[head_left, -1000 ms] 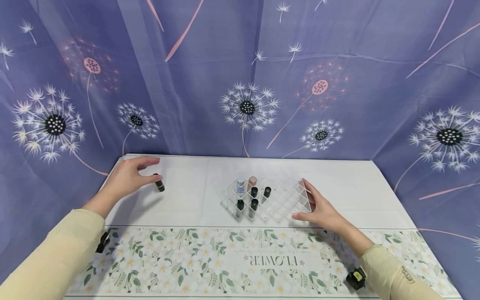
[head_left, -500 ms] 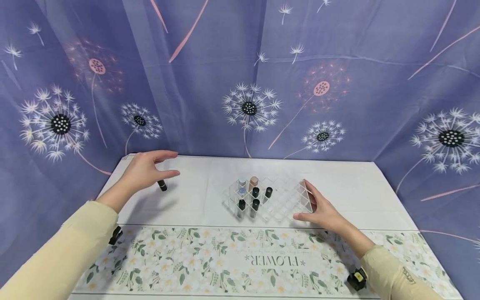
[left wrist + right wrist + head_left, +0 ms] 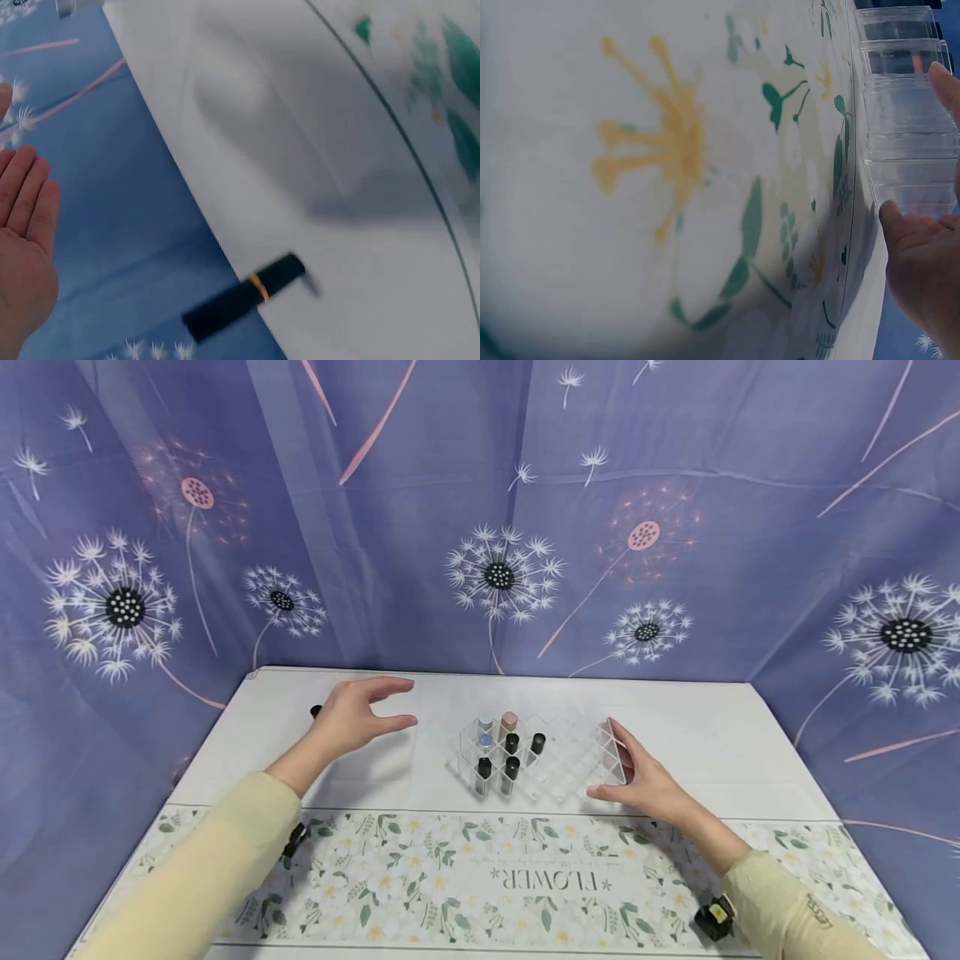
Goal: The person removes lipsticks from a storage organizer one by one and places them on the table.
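My left hand is in the air over the white part of the table, left of the clear lipstick organizer. Its fingers reach right, thumb apart, with nothing between them. Behind it a black lipstick tube shows only in part. In the left wrist view the whole black tube with a gold band shows, apart from the hand. My right hand holds the organizer's right end, thumb at the front and fingers round the far side. The right wrist view shows the thumb against the organizer's clear wall.
Several tubes stand in the organizer's left compartments: black-capped ones, a pinkish-brown one and bluish ones. A flower-print strip runs along the table's front. A purple dandelion curtain hangs behind and at the sides.
My left hand has moved right, from beside the black lipstick tube toward the organizer. The tube stays on the table at the left. My right hand and the organizer hold their places.
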Demonstrator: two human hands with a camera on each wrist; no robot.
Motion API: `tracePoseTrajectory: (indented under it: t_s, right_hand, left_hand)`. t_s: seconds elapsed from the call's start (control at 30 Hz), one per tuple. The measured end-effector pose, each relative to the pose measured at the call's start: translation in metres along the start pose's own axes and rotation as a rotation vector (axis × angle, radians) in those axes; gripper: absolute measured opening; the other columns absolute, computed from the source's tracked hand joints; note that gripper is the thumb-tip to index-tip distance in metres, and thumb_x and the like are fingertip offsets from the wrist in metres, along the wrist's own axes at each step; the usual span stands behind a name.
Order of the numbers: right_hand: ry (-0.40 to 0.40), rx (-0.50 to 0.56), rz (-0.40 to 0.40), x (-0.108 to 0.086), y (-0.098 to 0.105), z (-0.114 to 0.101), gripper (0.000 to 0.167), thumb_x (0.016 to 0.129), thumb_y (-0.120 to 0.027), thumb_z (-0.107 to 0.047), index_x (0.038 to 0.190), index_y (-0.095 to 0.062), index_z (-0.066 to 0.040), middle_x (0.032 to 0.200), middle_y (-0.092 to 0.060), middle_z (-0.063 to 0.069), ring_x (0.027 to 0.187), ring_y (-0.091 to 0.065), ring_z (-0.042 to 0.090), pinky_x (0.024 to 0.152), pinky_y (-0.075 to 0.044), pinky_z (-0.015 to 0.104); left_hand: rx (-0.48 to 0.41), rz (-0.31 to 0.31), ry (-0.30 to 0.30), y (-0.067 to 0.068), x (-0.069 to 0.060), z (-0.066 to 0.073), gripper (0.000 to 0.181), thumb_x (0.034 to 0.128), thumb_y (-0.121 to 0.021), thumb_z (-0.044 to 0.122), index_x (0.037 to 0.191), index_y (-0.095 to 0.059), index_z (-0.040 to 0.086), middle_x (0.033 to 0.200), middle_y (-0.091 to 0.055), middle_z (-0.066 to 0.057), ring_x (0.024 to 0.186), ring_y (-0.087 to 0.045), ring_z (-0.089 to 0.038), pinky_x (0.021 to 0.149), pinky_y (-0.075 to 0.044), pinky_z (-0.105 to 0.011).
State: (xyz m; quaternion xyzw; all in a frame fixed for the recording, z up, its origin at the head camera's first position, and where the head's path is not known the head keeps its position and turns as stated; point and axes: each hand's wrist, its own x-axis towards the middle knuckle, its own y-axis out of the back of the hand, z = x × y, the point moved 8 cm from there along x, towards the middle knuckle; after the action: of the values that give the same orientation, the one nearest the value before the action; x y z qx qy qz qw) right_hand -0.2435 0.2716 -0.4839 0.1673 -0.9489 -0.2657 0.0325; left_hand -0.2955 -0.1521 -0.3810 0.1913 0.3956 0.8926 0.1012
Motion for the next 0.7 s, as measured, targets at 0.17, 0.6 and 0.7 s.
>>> tracePoseTrajectory:
  t_s: [0.17, 0.6, 0.7]
  right_hand:
    - [0.005, 0.011, -0.003, 0.001, -0.001, 0.002, 0.119, 0.09, -0.089, -0.018, 0.172, -0.004, -0.006, 0.175, -0.012, 0.03, 0.158, -0.024, 0.052, 0.119, -0.033, 0.061]
    - [-0.015, 0.0, 0.003, 0.0, 0.0, 0.002, 0.12, 0.09, -0.089, -0.02, 0.173, -0.003, -0.008, 0.175, -0.012, 0.03, 0.158, -0.023, 0.052, 0.12, -0.034, 0.061]
    - [-0.014, -0.001, 0.001, 0.0, 0.0, 0.002, 0.12, 0.09, -0.089, -0.02, 0.172, -0.003, -0.007, 0.175, -0.011, 0.03, 0.158, -0.022, 0.052, 0.12, -0.033, 0.061]
  left_hand:
    - [-0.058, -0.007, -0.031, -0.021, 0.006, 0.005, 0.055, 0.0868, -0.092, 0.025, 0.136, -0.074, 0.009, 0.136, -0.074, -0.007, 0.127, -0.069, -0.036, 0.108, -0.057, -0.047]
    - [-0.179, 0.012, -0.006, -0.062, 0.02, 0.013, 0.05, 0.0876, -0.091, 0.025, 0.133, -0.076, 0.009, 0.134, -0.075, -0.006, 0.126, -0.07, -0.031, 0.111, -0.054, -0.043]
    - [-0.179, 0.009, 0.015, -0.07, 0.023, 0.016, 0.05, 0.088, -0.091, 0.027, 0.132, -0.076, 0.01, 0.134, -0.075, -0.004, 0.127, -0.07, -0.029, 0.112, -0.054, -0.041]
